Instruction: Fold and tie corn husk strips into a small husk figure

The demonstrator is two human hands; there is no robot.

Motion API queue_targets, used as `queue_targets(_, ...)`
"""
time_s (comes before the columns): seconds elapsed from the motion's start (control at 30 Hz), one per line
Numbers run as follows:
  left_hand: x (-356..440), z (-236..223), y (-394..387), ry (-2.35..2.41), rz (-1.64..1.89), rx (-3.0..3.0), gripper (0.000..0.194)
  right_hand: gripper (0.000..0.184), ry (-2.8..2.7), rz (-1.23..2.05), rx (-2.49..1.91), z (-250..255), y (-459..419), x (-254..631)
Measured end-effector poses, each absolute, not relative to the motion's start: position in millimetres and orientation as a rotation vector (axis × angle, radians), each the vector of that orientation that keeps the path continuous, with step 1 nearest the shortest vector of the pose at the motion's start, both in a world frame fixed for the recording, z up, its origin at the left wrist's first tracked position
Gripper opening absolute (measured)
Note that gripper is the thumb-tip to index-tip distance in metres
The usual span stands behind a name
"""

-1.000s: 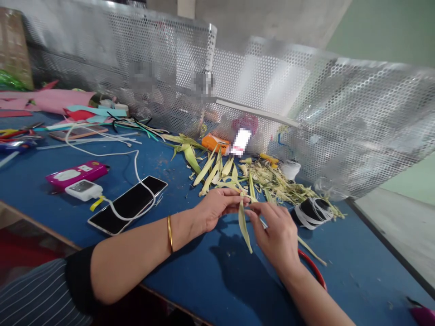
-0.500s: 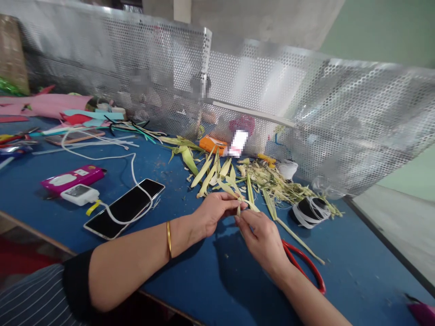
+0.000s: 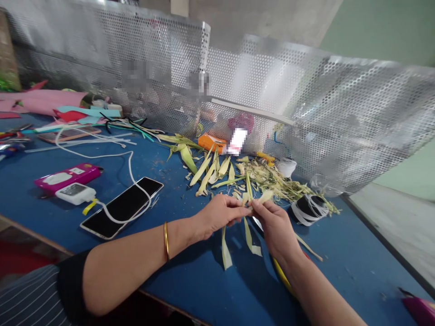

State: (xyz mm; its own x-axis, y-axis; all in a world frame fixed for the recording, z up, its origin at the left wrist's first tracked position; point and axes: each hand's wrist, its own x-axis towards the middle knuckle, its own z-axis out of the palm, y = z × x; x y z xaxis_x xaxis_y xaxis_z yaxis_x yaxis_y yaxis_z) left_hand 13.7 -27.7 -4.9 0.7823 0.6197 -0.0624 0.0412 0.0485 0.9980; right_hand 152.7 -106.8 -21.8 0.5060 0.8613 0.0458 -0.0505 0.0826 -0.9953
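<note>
Pale green corn husk strips (image 3: 248,235) are pinched between the fingertips of my left hand (image 3: 217,213) and my right hand (image 3: 276,226), which meet above the blue table. Two strips hang down below the fingers, and other ends stick up above them. Fingers hide the spot where the strips come together. Under my right hand and forearm lies a tool with a red and yellow handle (image 3: 283,277); a bit of its metal shows by my fingers, and the rest is covered. Loose corn husks (image 3: 204,174) lie just beyond my left hand.
Shredded husk (image 3: 268,179) is heaped beyond my hands, with a spool of white cord (image 3: 309,209) to its right. A phone (image 3: 124,206), magenta power bank (image 3: 70,177) and white cable (image 3: 131,165) lie left. A perforated metal screen (image 3: 163,68) stands behind the table.
My right hand has turned and shifted slightly right and up, its fingertips still against the left's. The husk strips now hang visibly below my fingers. The view has shifted slightly.
</note>
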Motion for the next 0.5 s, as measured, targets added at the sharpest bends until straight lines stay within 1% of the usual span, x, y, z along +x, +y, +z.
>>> queue_targets(0.1,14,-4,-29,0.571,0.43,1.529,0.027,0.033,-0.741,0.669,-1.369,-26,-106,151)
queue_targets(0.2,14,-3,-29,0.606,0.407,1.46,0.023,0.042,-0.785,0.656,-1.449,-26,-105,157)
queue_targets(0.27,14,-1,-28,0.639,0.428,1.388,0.02,0.047,-0.813,0.581,-1.499,-21,-104,164)
queue_targets(0.37,13,0,-23,0.668,0.46,1.269,0.026,0.053,-0.945,0.453,-1.559,-13,-105,172)
queue_targets(0.43,12,0,-20,0.673,0.467,1.194,0.029,0.052,-1.17,0.531,-1.574,-9,-107,171)
queue_targets(0.5,12,0,-17,0.68,0.472,1.152,0.024,0.046,-1.385,0.629,-1.584,-9,-110,166)
